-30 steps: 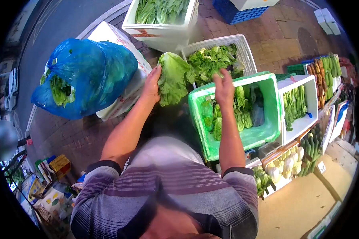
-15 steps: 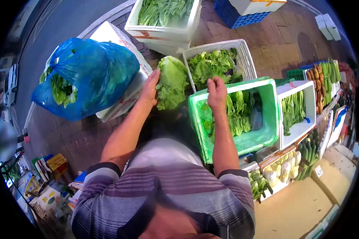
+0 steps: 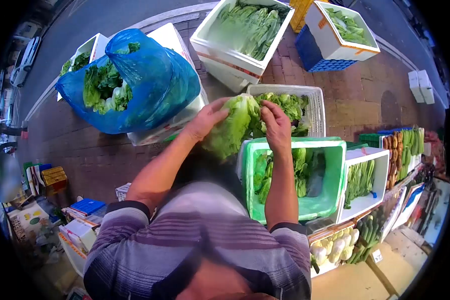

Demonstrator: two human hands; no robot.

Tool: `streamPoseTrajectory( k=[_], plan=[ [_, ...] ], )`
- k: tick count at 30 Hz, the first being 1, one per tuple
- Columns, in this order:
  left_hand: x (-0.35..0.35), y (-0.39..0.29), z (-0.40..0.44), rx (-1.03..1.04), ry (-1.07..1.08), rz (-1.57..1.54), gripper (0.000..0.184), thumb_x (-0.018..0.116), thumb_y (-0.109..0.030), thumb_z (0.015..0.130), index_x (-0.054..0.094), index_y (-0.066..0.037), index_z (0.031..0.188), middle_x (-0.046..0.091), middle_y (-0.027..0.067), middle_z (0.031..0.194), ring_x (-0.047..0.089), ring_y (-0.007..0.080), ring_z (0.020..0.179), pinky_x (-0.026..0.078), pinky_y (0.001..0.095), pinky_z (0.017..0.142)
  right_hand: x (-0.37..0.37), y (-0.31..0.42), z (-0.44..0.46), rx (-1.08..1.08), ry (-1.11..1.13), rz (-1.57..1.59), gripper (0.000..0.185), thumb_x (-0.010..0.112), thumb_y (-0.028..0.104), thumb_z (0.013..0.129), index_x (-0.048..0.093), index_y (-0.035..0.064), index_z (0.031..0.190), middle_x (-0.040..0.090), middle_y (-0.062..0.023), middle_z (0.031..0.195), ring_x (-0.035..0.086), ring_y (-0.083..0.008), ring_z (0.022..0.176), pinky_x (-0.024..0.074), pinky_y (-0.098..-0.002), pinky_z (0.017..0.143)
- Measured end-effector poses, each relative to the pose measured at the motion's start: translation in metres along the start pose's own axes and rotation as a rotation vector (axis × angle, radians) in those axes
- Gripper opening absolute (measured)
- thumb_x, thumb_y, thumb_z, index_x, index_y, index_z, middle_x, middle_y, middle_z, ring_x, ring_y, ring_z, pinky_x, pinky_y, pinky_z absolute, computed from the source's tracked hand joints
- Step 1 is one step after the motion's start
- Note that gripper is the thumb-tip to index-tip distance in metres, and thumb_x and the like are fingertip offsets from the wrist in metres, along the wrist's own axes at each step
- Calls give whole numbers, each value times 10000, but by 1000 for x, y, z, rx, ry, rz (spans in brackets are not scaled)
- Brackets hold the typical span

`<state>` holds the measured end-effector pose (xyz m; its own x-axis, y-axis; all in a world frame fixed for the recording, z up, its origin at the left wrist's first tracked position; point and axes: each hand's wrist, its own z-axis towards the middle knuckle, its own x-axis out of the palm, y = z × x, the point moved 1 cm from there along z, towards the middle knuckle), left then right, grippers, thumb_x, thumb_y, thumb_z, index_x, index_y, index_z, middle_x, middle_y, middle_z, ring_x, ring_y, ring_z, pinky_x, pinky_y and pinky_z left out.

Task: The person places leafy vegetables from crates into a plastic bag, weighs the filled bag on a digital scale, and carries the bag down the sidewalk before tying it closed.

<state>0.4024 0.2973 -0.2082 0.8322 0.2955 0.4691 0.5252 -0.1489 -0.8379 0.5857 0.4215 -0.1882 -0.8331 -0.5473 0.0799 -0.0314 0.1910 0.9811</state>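
Note:
A head of lettuce [image 3: 233, 130] hangs in front of me, its pale base end pointing away. My left hand [image 3: 206, 120] is closed around its left side. On the other side my right hand [image 3: 277, 127] pinches a leaf at the lettuce's upper right edge. Just behind stands a white plastic basket [image 3: 316, 112] with loose lettuce leaves in it, partly hidden by my right hand. Below my right wrist sits a foam box lined with green plastic [image 3: 330, 197], holding more lettuce heads.
At the left a blue plastic bag [image 3: 157, 82] full of greens rests on white foam boxes. A tall foam box [image 3: 225, 60] of leafy greens stands ahead. Right of the green-lined box are a foam box of greens [image 3: 361, 180] and several rows of vegetables.
My right hand has moved up and left from above the basket's near edge to the lettuce and now pinches it. The lettuce has tilted and its base shows. The camera view has shifted.

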Motion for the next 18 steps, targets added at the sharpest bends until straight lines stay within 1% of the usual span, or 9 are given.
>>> streamPoseTrajectory(
  k=[4,8,10,11,13,15,16,17,18],
  plan=[
    [-9,-14,-9,7,81,156,481,636,-210,952,504,-15,1371,603,45,1255,557,119,1118,449,292,984,1,5,4,65,239,-138,232,636,176,949,658,-17,1077,613,-10,852,528,-63,775,443,-224,691],
    [-22,-19,-16,-96,165,288,488,658,-230,939,524,-21,1358,624,73,1230,578,134,1080,475,307,949,-10,25,2,-125,284,-588,212,634,185,933,665,-15,997,659,-103,850,612,-187,787,485,-306,719],
    [-33,-20,-17,-149,272,536,501,669,-248,924,540,-41,1361,624,72,1261,573,162,1127,448,317,1003,-21,29,6,-140,342,-822,236,627,198,927,670,-19,1009,669,-154,884,640,-254,812,497,-350,746],
    [-32,-25,-22,-162,289,627,512,677,-263,920,540,-48,1363,630,72,1254,577,164,1118,454,320,994,-31,31,7,-159,307,-847,249,614,206,933,681,-12,1032,674,-150,885,645,-247,823,505,-352,745],
    [-29,-35,-35,-153,305,675,528,694,-280,910,541,-61,1366,634,70,1243,577,159,1112,459,321,985,-63,25,16,-43,116,-776,295,634,187,926,653,-11,1144,675,-158,1043,637,-238,918,525,-376,757],
    [-24,-48,-51,-85,272,544,542,712,-267,898,537,-66,1370,635,68,1231,567,145,1117,452,314,988,-102,7,26,-230,-67,-779,617,659,134,920,381,-11,1451,521,-207,1335,560,-312,1150,517,-374,918],
    [-16,-62,-61,-46,239,455,551,722,-252,892,532,-65,1374,637,69,1222,561,138,1119,447,309,991,-96,15,18,-75,-181,-669,661,651,153,932,324,-17,1480,478,-214,1396,519,-314,1220,499,-389,962],
    [-8,-78,-73,42,231,337,581,729,-219,888,501,-56,1397,619,65,1247,539,126,1138,428,297,1010,-77,29,6,-267,-112,-708,707,671,248,928,322,-22,1481,465,-215,1421,517,-313,1231,499,-398,959],
    [-5,-80,-79,128,207,123,625,721,-199,897,442,-48,1436,579,64,1301,514,128,1174,416,304,1026,-44,47,-10,-297,31,-558,766,685,340,909,325,-13,1486,452,-211,1440,517,-305,1241,503,-402,949]
  ],
)
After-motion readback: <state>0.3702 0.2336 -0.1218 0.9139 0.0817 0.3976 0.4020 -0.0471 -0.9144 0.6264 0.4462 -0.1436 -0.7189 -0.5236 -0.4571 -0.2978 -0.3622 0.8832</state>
